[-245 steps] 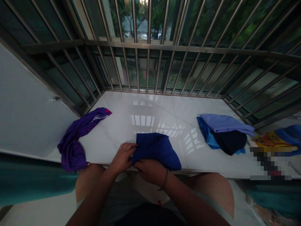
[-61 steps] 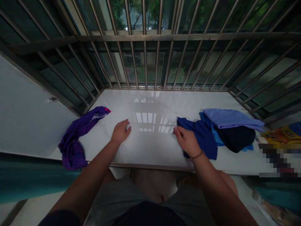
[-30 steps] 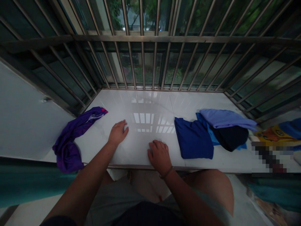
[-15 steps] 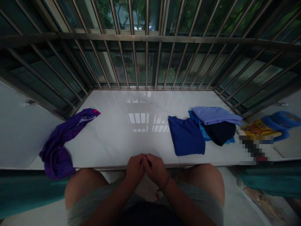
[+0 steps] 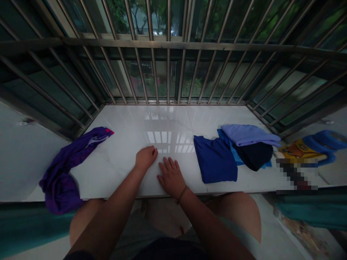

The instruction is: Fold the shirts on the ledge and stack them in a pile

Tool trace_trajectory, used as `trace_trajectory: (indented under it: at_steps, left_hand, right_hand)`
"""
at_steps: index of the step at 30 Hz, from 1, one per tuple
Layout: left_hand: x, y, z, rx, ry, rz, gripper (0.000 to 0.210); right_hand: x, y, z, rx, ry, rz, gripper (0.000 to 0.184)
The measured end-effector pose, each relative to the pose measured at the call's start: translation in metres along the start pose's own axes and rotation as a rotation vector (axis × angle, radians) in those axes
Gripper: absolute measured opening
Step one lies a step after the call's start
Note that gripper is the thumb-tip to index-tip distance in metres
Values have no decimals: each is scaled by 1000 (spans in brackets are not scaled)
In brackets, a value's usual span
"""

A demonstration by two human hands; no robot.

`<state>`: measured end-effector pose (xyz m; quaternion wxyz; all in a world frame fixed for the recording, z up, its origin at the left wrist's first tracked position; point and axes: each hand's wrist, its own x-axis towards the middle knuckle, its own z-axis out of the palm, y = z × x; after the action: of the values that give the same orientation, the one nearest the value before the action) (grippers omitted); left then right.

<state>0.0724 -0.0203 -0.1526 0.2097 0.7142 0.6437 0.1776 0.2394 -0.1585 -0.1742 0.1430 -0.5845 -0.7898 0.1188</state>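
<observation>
My left hand (image 5: 146, 157) is curled into a loose fist over the white tiled ledge (image 5: 124, 122), with no object showing in it. Just to its right, my right hand (image 5: 171, 177) lies palm down on the ledge with its fingers spread. A folded dark blue garment (image 5: 216, 159) is the cloth nearest my right hand. Behind it and farther right are a folded lavender garment (image 5: 249, 134), a black folded cloth (image 5: 254, 155) and a brighter blue cloth (image 5: 235, 151). At the far left, a crumpled purple garment (image 5: 63, 173) hangs partly over the front edge.
Metal bars (image 5: 168, 44) enclose the ledge at the back and sides. A blue and yellow container with a handle (image 5: 306, 148) stands at the right, beside a pixelated patch. Teal curtains (image 5: 311, 209) hang at both sides. My knees are against the front edge.
My hands were clasped together at the front edge. They have come apart and reached forward onto the ledge, the right one spreading flat. The garments lie as before.
</observation>
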Motion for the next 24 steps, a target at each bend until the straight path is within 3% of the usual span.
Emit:
trace_trajectory:
  at_steps: [3, 5, 8, 10, 12, 16, 22, 24]
  left_hand:
    - [-1, -2, 5, 142, -21, 20, 32]
    - [0, -3, 6, 211, -36, 24, 34]
    - [3, -4, 5, 279, -51, 28, 36]
    - [4, -5, 5, 306, -53, 29, 37]
    - [3, -4, 4, 323, -53, 32, 38]
    - [0, -2, 3, 341, -55, 42, 38]
    - [-2, -1, 1, 356, -57, 69, 38]
    - [-3, 0, 1, 361, -55, 72, 38]
  right_hand:
    - [-9, 17, -17, -8, 6, -19, 59]
    - [-17, 42, -38, -71, 91, 35, 55]
    - [-32, 94, -67, -238, 248, 267, 61]
    - [-43, 124, -78, -312, 269, 418, 65]
    - [-56, 140, -83, -350, 237, 471, 62]
    - [-90, 126, -72, -381, 196, 375, 56]
    - [-139, 84, -36, -328, 235, 247, 81]
    - [-146, 80, -32, -330, 219, 224, 79]
